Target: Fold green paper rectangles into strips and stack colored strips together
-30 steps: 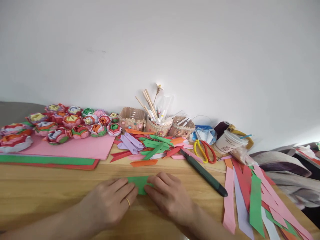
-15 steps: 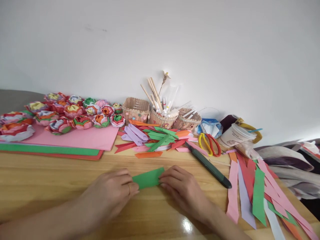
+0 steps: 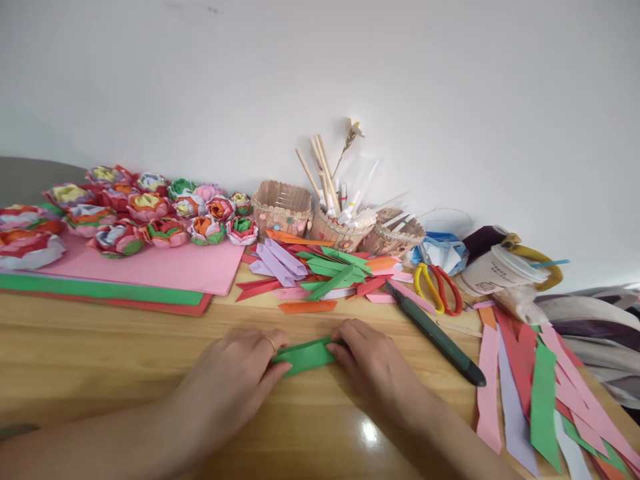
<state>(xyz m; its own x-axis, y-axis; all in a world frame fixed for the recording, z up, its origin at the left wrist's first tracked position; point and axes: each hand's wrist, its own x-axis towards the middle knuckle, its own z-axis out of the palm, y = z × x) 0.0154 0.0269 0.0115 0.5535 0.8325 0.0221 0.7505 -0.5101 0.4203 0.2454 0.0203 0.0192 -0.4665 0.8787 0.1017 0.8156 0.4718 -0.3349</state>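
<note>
A strip of green paper [image 3: 307, 358] is stretched between my two hands, low over the wooden table [image 3: 150, 353]. My left hand [image 3: 240, 373] pinches its left end between thumb and fingers, a ring showing on one finger. At the right end, my right hand [image 3: 373, 363] is closed on the strip, fingertips curled over the corner. Along its upper side the paper shows a raised or folded edge. Just behind lies a pile of folded paper pieces [image 3: 340, 270] in green, purple, red, orange and pink.
Several paper flowers [image 3: 150, 205] rest on coloured sheets [image 3: 215, 267] at the left. Decorated baskets [image 3: 281, 208] stand by the wall, one with sticks and pens. A dark cutter [image 3: 435, 333], scissors [image 3: 439, 290], a white cup [image 3: 500, 270] and loose paper strips [image 3: 544, 400] lie rightward.
Both hands have shifted their grip on the green strip, which now looks narrower, with its upper edge raised. My left thumb has come to the front. The camera view has shifted slightly.
</note>
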